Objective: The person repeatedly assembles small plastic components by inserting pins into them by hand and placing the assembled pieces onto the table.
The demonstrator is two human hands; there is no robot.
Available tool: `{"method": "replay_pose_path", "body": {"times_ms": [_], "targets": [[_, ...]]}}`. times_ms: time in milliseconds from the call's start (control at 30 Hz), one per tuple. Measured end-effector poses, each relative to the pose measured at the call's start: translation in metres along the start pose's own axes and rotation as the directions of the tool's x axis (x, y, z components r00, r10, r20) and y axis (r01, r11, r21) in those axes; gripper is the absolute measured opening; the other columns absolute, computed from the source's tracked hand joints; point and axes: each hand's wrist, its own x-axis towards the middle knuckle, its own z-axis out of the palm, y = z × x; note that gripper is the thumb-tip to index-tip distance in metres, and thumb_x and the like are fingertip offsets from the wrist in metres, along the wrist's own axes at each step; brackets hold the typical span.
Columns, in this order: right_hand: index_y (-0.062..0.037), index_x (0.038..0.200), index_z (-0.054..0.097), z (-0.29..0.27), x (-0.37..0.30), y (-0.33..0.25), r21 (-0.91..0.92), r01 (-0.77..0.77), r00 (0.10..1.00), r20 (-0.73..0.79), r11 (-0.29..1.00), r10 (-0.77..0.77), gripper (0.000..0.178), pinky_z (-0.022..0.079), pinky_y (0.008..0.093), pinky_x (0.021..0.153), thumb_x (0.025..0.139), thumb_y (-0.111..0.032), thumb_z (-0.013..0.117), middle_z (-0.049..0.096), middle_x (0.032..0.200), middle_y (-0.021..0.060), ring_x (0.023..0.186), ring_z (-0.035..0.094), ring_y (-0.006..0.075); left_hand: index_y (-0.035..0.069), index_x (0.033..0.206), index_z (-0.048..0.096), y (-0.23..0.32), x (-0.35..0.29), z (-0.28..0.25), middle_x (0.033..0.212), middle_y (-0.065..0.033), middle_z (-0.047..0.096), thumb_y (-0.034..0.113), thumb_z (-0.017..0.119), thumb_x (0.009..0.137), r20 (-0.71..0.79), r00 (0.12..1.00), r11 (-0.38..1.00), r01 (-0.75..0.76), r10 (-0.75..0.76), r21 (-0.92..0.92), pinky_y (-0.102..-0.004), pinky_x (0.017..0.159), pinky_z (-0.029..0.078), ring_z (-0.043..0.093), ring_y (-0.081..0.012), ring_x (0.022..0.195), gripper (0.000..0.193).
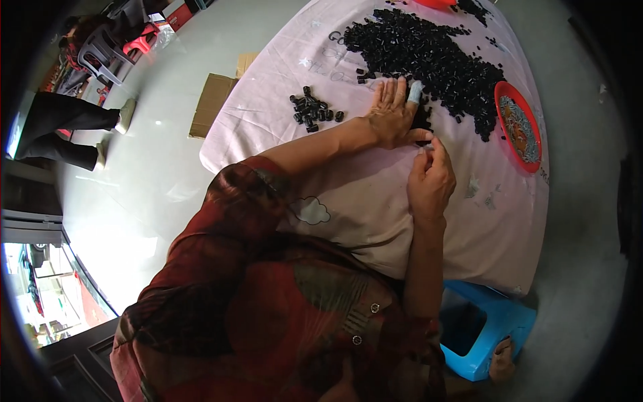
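A red shirt (254, 301) fills the bottom; upper centre, the left hand (390, 115) spreads flat by heaped black parts (429, 60), the right hand (432, 184) at its thumb, grip unclear. Probably sorting; next calls for fingertip picking.

The far red bowl (435, 3) is cut by the upper edge. The left hand (392, 119) partly hides some black pieces (422, 120), and whether the right hand (432, 179) pinches one is too small to tell.
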Motion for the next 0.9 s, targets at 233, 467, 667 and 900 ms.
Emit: {"method": "replay_pose_path", "body": {"times_ms": [233,467,667,900], "targets": [[0.002,0.117,0.062,-0.004,0.002,0.001,-0.045,0.014,1.0,0.015,0.999,-0.013,0.031,0.052,0.0416,0.079,0.09,-0.011,0.057,0.068,0.098,0.0194,0.086,0.066,0.0344,-0.009,0.149,0.021,-0.057,-0.03,-0.027,0.152,-0.0394,0.016,0.08,0.042,0.083,-0.052,0.984,0.96,0.177,-0.169,0.217,-0.0592,0.117,0.007,0.012,-0.0538,0.144,0.113],[-0.003,0.125,0.06,-0.001,0.0,-0.01,-0.168,0.08,0.989,0.134,0.983,-0.058,0.035,0.047,0.044,0.089,0.092,-0.014,0.051,0.061,0.103,0.0157,0.102,0.058,0.034,-0.006,0.15,0.023,-0.012,0.014,-0.004,0.154,-0.0372,0.016,0.075,0.033,0.091,0.102,0.99,0.994,0.086,-0.092,0.065,-0.0574,0.118,0.008,0.01,-0.0537,0.145,0.101],[0.0,0.117,0.064,0.0,0.0,0.01,0.164,-0.015,0.995,-0.091,0.986,0.03,0.029,0.052,0.0369,0.084,0.094,-0.008,0.049,0.067,0.102,0.017,0.093,0.066,0.0292,-0.006,0.152,0.018,0.02,0.014,0.002,0.153,-0.0411,0.011,0.07,0.038,0.092,0.048,0.999,0.982,0.01,-0.001,-0.189,-0.0596,0.118,0.005,0.009,-0.0566,0.144,0.099],[-0.0011,0.11,0.066,-0.003,0.0,0.005,0.237,-0.199,0.962,-0.135,0.951,0.235,0.022,0.052,0.0314,0.075,0.095,-0.011,0.053,0.07,0.086,0.0126,0.079,0.067,0.0203,-0.004,0.153,0.017,0.03,0.007,0.029,0.156,-0.0352,0.014,0.073,0.043,0.088,0.021,0.996,0.995,-0.092,0.091,0.024,-0.0608,0.117,0.006,0.006,-0.0515,0.146,0.104]]}}
